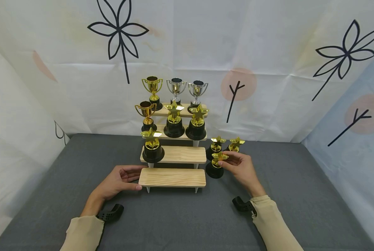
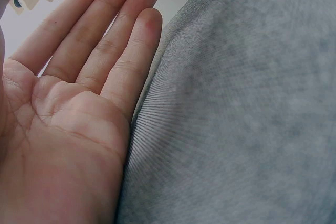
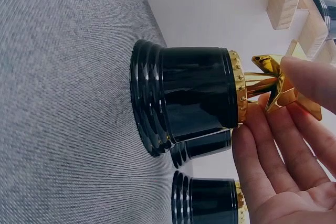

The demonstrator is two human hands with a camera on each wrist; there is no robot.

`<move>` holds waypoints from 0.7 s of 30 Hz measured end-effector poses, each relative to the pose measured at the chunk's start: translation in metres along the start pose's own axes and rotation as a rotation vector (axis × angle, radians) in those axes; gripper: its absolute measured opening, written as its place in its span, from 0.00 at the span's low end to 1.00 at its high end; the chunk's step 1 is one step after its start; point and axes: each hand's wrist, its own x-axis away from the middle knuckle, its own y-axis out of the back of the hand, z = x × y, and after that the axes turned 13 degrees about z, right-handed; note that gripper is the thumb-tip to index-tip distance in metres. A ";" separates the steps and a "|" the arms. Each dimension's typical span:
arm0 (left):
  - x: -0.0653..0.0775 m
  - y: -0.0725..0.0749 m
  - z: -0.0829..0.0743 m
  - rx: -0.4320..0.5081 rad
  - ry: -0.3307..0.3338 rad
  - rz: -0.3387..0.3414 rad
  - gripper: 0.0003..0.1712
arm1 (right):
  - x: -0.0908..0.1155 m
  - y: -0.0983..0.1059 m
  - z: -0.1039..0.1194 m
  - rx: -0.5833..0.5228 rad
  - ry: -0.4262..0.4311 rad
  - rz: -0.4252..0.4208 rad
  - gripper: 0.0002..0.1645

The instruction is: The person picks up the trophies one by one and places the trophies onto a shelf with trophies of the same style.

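Observation:
A wooden tiered stand (image 1: 172, 177) holds several trophies on its upper tiers; the bottom tier is bare. My left hand (image 1: 124, 181) is at the left end of the low tiers, with fingers (image 2: 89, 35) stretched out and the palm showing in the left wrist view. Right of the stand, my right hand (image 1: 239, 170) pinches a gold star trophy (image 3: 197, 87) by its star between thumb and fingers. Its black base is low over the grey cloth; contact is hard to tell. Two more star trophies, one with a visible black base (image 3: 212, 198), stand behind it.
On the third tier from the top stands a star trophy (image 1: 153, 153) at the left. Above are a bronze-toned cup (image 1: 147, 111), two star trophies, a gold cup (image 1: 153, 87) and two silver cups. A patterned white cloth backdrop (image 1: 268, 115) closes the table's far side.

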 end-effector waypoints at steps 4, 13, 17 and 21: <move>0.000 0.000 0.000 0.001 0.002 -0.001 0.41 | 0.001 0.001 0.003 -0.006 0.006 -0.023 0.23; 0.000 0.000 0.000 0.003 -0.011 0.000 0.40 | 0.007 0.006 0.026 -0.051 0.036 -0.066 0.24; 0.000 0.000 0.001 0.002 -0.020 0.005 0.40 | 0.012 0.010 0.037 -0.062 0.077 -0.093 0.24; 0.001 0.001 0.002 -0.001 -0.021 0.006 0.40 | 0.018 0.013 0.049 -0.089 0.124 -0.116 0.24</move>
